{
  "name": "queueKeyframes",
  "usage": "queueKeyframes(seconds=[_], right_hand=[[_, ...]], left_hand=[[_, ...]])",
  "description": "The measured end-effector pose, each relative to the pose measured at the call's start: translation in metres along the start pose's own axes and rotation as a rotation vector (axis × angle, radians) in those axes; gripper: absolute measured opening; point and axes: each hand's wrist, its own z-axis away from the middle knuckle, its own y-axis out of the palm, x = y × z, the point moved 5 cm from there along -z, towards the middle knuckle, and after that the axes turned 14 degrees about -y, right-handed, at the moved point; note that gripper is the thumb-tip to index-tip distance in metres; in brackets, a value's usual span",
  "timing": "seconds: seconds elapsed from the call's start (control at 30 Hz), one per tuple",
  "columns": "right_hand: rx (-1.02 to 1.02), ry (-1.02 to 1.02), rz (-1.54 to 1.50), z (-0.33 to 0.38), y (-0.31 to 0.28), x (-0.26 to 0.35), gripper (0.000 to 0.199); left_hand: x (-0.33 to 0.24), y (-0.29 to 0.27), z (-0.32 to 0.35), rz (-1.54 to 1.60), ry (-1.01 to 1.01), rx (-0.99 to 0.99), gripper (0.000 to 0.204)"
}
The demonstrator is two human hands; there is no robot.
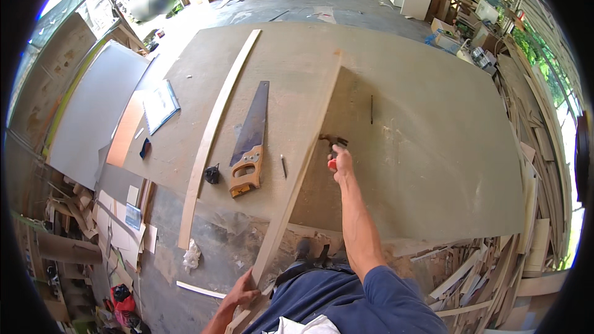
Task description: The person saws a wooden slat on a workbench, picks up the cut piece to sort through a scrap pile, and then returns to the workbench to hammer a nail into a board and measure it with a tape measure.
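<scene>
My right hand (341, 164) is wrapped round the red grip of a claw hammer (336, 141). The hammer's head is beside a long wooden batten (289, 204), which slants from the middle of the big worktable (445, 148) down to my left side. My left hand (243, 292) grips the batten's near end, past the table's front edge. Left of the batten lie a pencil (283, 166), a wooden-handled handsaw (253, 127) and a small round black object (211, 174) I cannot identify. A thin dark rod (372, 110) rests beyond the hammer.
A second pale wood strip (218, 111) crosses the table's left part and overhangs its front. Further left are a notebook (162, 106) and a small dark-blue object (145, 148). Scrap wood (470, 278) piles up at the near right. Large sheets (93, 111) lean at the left.
</scene>
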Motion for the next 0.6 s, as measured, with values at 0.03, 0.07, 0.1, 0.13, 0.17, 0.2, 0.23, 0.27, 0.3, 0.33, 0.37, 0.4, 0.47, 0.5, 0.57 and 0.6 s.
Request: queueKeyframes(seconds=[0.03, 0.07, 0.1, 0.13, 0.17, 0.2, 0.23, 0.27, 0.3, 0.33, 0.37, 0.4, 0.47, 0.5, 0.57, 0.6], right_hand=[[0.019, -0.007, 0.074, 0.012, 0.006, 0.003, 0.02], [0.011, -0.021, 0.084, 0.021, 0.003, 0.004, 0.02], [-0.031, -0.075, 0.124, 0.029, -0.007, 0.004, 0.02], [-0.069, -0.125, 0.167, 0.039, -0.02, 0.004, 0.021], [-0.071, -0.128, 0.185, 0.05, -0.032, 0.001, 0.021], [-0.066, -0.143, 0.195, 0.061, -0.041, 0.0, 0.021], [-0.059, -0.158, 0.206, 0.071, -0.05, 0.001, 0.022], [-0.055, -0.16, 0.226, 0.081, -0.063, 0.004, 0.022], [-0.072, -0.168, 0.219, 0.092, -0.071, 0.009, 0.023], [-0.088, -0.176, 0.21, 0.101, -0.08, 0.015, 0.024], [-0.081, -0.178, 0.228, 0.108, -0.094, 0.024, 0.024], [-0.096, -0.18, 0.246, 0.114, -0.112, 0.033, 0.025], [-0.114, -0.184, 0.276, 0.128, -0.145, 0.054, 0.027], [-0.171, -0.198, 0.291, 0.137, -0.157, 0.065, 0.027], [-0.236, -0.222, 0.313, 0.148, -0.186, 0.08, 0.027], [-0.302, -0.264, 0.291, 0.153, -0.202, 0.084, 0.025]], left_hand=[[-0.016, 0.001, -0.01, 0.095, 0.108, 0.023, 0.091], [-0.039, 0.004, -0.022, 0.188, 0.225, 0.057, 0.091], [-0.059, 0.007, -0.036, 0.104, 0.259, -0.002, 0.09], [-0.082, 0.01, -0.049, 0.025, 0.29, -0.063, 0.089], [-0.105, 0.015, -0.061, -0.057, 0.281, -0.12, 0.088], [-0.131, 0.018, -0.07, -0.138, 0.272, -0.184, 0.087], [-0.159, 0.026, -0.08, -0.118, 0.273, -0.166, 0.087], [-0.183, 0.036, -0.09, -0.096, 0.274, -0.144, 0.087], [-0.198, 0.043, -0.105, -0.155, 0.408, -0.224, 0.089], [-0.208, 0.053, -0.124, -0.216, 0.54, -0.308, 0.091], [-0.217, 0.068, -0.143, -0.197, 0.542, -0.307, 0.091], [-0.223, 0.082, -0.161, -0.296, 0.444, -0.399, 0.094], [-0.233, 0.113, -0.178, -0.386, 0.345, -0.481, 0.096], [-0.239, 0.124, -0.181, -0.491, 0.302, -0.53, 0.097], [-0.24, 0.144, -0.194, -0.576, 0.279, -0.59, 0.096], [-0.24, 0.15, -0.193, -0.573, 0.285, -0.589, 0.096]])
